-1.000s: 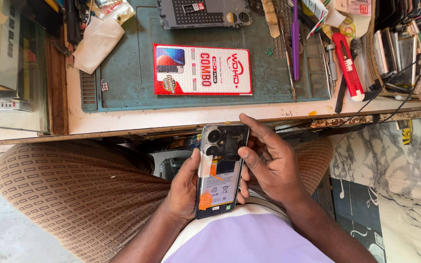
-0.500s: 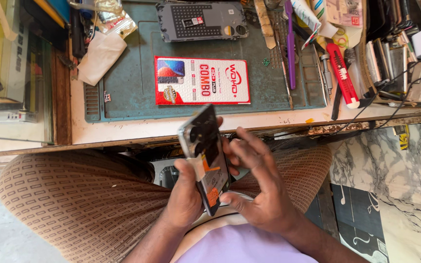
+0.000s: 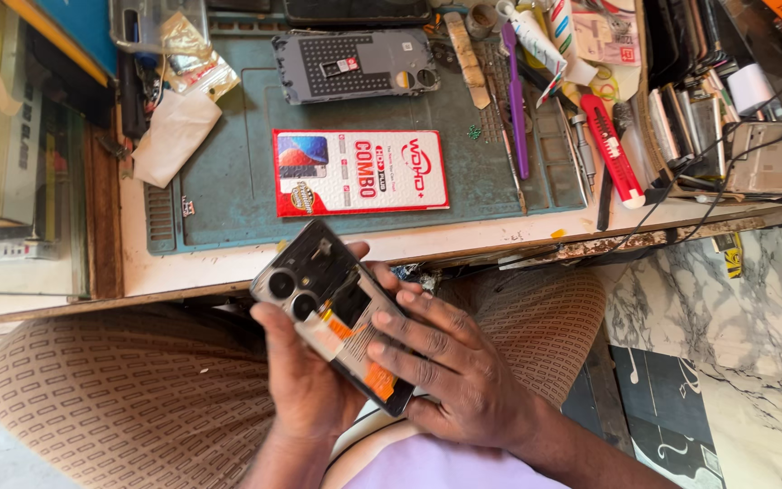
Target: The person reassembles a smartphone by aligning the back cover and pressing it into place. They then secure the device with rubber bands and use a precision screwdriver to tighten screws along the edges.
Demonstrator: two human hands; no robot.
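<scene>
Both hands hold an opened smartphone [image 3: 323,299] over my lap, tilted with its camera end up and to the left. Its back cover is off, showing two round camera lenses, dark inner parts and orange strips. My left hand [image 3: 305,380] grips its lower left edge from below, thumb by the lenses. My right hand [image 3: 450,362] lies on its right side, fingers spread across the open back. A grey phone back panel [image 3: 355,65] lies on the teal work mat [image 3: 228,190] on the bench in front of me.
A red and white flat box [image 3: 359,172] lies mid-mat. A white cloth [image 3: 174,136] is at the left; a purple tool [image 3: 515,100], a red cutter [image 3: 613,149], tubes and stacked parts [image 3: 690,127] are at the right. Brown patterned trousers [image 3: 119,398] cover my knees; marble floor [image 3: 735,326] shows right.
The phone turned from edge-on to showing its open back, tilted left. My right hand's fingers spread flat onto it. The view shifted a little.
</scene>
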